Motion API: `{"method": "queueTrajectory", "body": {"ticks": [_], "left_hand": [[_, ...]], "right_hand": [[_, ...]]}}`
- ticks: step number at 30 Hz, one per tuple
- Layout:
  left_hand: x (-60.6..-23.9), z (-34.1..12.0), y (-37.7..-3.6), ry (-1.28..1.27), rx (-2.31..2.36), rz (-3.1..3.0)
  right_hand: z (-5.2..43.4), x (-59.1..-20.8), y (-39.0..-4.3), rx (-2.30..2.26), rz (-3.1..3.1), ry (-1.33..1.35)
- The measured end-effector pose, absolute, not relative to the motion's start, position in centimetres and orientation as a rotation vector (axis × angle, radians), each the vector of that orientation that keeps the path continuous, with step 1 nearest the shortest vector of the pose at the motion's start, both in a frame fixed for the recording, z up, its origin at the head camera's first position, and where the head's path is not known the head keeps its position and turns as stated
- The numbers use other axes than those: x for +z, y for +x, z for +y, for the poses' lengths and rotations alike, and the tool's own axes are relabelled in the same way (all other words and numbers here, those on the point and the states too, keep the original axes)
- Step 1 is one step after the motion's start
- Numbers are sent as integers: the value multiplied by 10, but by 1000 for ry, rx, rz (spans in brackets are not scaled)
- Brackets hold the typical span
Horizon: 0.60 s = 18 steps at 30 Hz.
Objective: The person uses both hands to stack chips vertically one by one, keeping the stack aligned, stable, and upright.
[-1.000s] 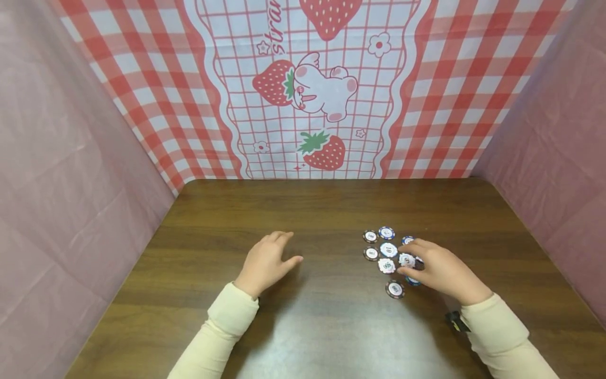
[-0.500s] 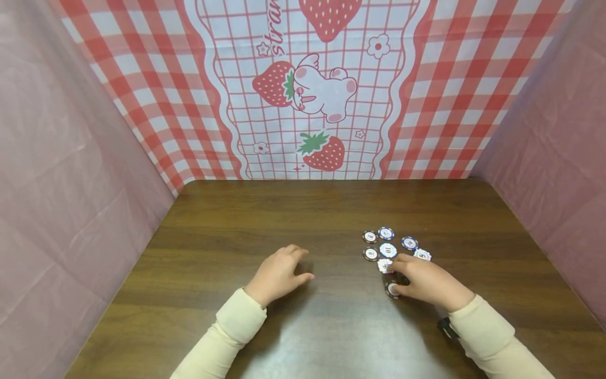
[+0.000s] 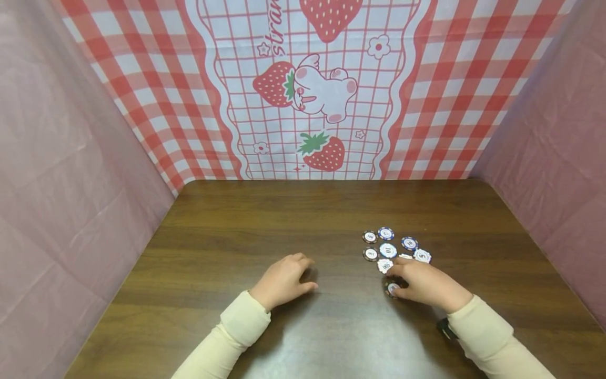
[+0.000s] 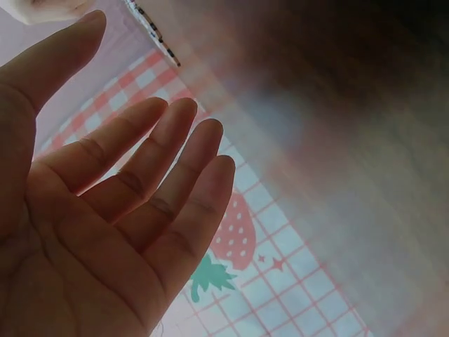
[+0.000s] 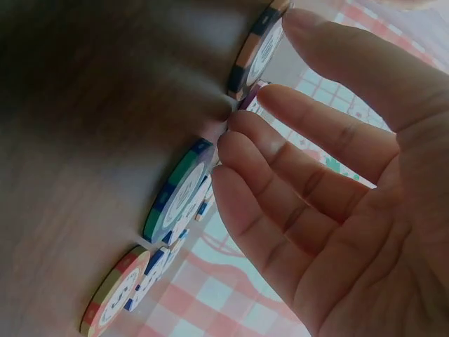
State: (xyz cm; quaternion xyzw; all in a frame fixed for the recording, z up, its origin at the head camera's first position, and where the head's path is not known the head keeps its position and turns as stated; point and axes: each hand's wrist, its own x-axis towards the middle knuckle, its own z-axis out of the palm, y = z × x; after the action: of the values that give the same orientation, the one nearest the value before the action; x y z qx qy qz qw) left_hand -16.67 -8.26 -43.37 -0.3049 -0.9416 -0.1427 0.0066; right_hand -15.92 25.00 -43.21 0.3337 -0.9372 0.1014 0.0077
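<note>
In the head view my right hand (image 3: 428, 284) is low over poker chips on the right of the table. Its thumb touches the front black-and-orange chip (image 3: 391, 289). The index fingertip is at a white 500 chip (image 3: 384, 266); I cannot tell if it touches. In the right wrist view the thumb tip meets the edge of the black-and-orange chip (image 5: 247, 60), with the fingers loosely extended. A green-and-blue-edged chip (image 5: 179, 191) lies beside the fingertips. My left hand (image 3: 283, 282) hovers near the table's middle, holding nothing; its fingers (image 4: 151, 158) are relaxed.
Behind the right hand lie a white 5 chip (image 3: 422, 256), a blue-edged chip (image 3: 410, 243), a light-blue 10 chip (image 3: 387, 250) and several others. The wooden table (image 3: 265, 210) ends at a checked strawberry cloth (image 3: 317, 105). Pink cloth (image 3: 535, 142) hangs at both sides.
My right hand has moved left and nearer the front, from above the white chips to the front black-and-orange chip. My left hand has shifted right and slightly nearer.
</note>
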Motion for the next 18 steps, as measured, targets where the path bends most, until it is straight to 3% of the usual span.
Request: {"method": "queueTrajectory", "body": {"ticks": [18], "left_hand": [[-441, -77, -166, -1058, -340, -2925]], "right_hand": [[247, -432, -156, 346, -2933, 1085]]}}
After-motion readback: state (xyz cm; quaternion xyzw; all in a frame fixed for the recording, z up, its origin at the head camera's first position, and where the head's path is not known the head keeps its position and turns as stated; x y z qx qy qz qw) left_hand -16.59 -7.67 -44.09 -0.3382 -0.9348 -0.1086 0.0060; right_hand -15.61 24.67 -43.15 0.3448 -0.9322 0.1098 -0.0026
